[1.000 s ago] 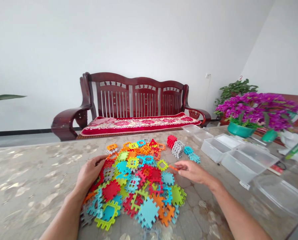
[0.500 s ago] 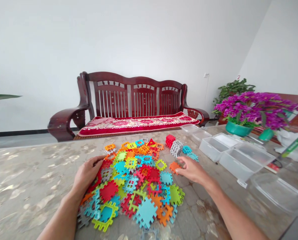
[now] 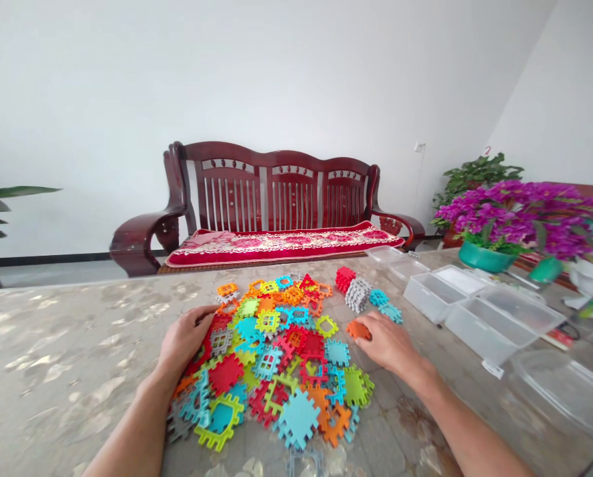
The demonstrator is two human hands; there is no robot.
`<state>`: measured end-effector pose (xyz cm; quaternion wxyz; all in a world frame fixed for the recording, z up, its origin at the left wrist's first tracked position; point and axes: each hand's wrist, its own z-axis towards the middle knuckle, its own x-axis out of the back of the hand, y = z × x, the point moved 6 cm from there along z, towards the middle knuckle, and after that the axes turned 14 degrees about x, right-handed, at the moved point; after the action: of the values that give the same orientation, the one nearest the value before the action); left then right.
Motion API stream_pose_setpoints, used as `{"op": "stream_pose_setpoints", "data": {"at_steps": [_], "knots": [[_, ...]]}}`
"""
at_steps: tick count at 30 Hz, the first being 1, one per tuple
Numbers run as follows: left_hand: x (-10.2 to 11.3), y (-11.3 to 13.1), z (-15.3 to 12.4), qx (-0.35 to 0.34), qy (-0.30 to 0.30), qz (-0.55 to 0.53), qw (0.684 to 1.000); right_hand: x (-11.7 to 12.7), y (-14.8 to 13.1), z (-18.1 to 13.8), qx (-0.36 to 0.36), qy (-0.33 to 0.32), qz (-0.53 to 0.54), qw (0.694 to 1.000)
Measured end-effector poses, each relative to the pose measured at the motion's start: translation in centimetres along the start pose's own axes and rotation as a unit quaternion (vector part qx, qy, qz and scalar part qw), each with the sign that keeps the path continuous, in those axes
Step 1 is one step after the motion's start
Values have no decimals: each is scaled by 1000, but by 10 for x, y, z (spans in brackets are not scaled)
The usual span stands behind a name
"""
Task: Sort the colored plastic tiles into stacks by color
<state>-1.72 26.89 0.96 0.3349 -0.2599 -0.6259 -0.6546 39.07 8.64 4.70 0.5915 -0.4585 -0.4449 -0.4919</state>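
Observation:
A loose heap of notched plastic building tiles in red, blue, green, orange and grey lies flat on the table in front of me. My left hand rests against the heap's left edge beside some red tiles, its thumb and fingers apart; the fingertips are partly hidden. To the right of the heap, my right hand has its fingers on an orange tile, low over the table. Beyond that hand stand a row of grey tiles on edge and a red stack, with blue tiles beside them.
Clear plastic boxes and lids sit on the right of the patterned table. Behind them is a green pot of purple flowers. A dark wooden bench with a red cushion stands beyond the table.
The view has turned slightly left, so everything sits farther right in the picture. My right hand now covers more of the orange tile. The left hand stays beside the heap.

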Motion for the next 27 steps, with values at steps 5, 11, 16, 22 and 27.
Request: {"op": "stream_pose_setpoints", "data": {"at_steps": [5, 11, 16, 22, 27], "knots": [[-1, -1, 0, -6, 1, -2, 1000, 4, -29, 11, 42, 74, 99, 991], [2, 3, -3, 3, -1, 1, 1000, 1, -86, 38, 98, 48, 168, 980], [3, 2, -3, 7, -2, -9, 1000, -5, -112, 52, 100, 2, 153, 983], [2, 3, -4, 11, -4, -8, 1000, -12, -108, 61, 43, 19, 246, 968], [1, 2, -4, 15, -8, -5, 1000, 4, -81, 61, 56, 153, 247, 955]]}}
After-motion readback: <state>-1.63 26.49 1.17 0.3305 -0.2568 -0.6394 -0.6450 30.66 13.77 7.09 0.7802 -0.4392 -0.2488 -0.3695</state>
